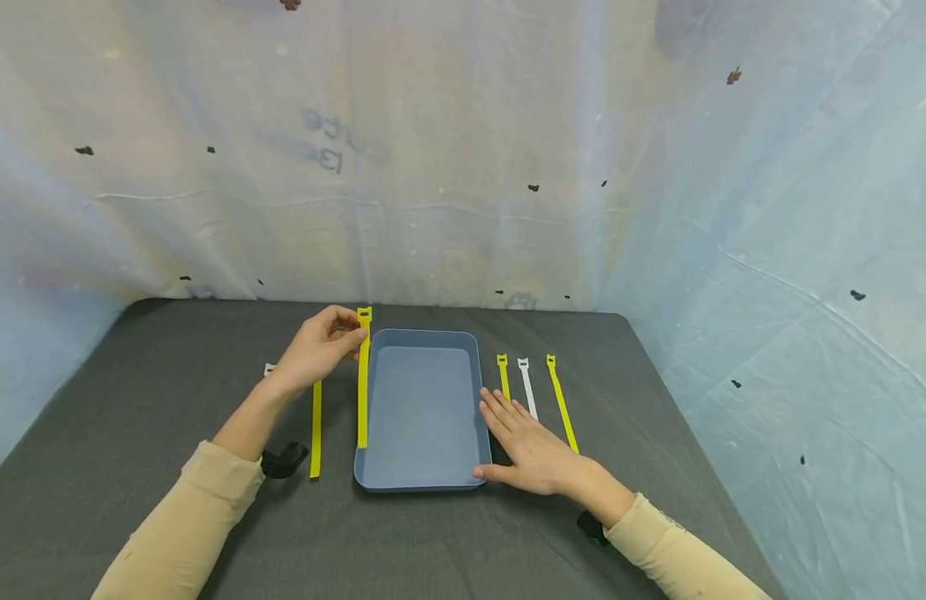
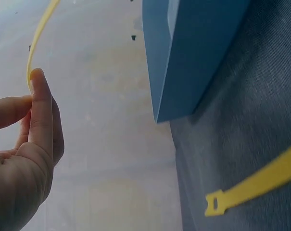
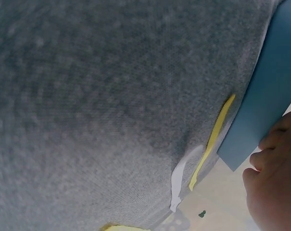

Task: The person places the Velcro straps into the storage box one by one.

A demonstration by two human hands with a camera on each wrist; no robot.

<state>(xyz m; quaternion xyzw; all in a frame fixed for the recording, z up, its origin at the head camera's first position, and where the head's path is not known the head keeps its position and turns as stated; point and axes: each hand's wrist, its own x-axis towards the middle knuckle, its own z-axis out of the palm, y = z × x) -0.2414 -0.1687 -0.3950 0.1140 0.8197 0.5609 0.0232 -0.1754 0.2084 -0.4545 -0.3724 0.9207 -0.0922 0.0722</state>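
Note:
My left hand (image 1: 341, 337) pinches a long yellow strap (image 1: 362, 383) near its slotted top end and holds it upright along the left wall of a blue tray (image 1: 425, 482). The strap's lower end reaches the tray's front left corner. In the left wrist view the fingertips (image 2: 37, 79) hold the yellow strap (image 2: 38, 36) beside the tray (image 2: 193, 57). My right hand (image 1: 524, 437) lies flat on the table by the tray's right wall, with the thumb at the front right corner. In the right wrist view my right hand (image 3: 275, 178) touches the tray (image 3: 275, 86).
A second yellow strap (image 1: 316, 429) lies left of the tray, and a white end (image 1: 268, 368) shows behind my left hand. Right of the tray lie a short yellow strap (image 1: 503, 375), a white strap (image 1: 528, 387) and a longer yellow strap (image 1: 562, 404). Pale sheeting walls in the dark grey table.

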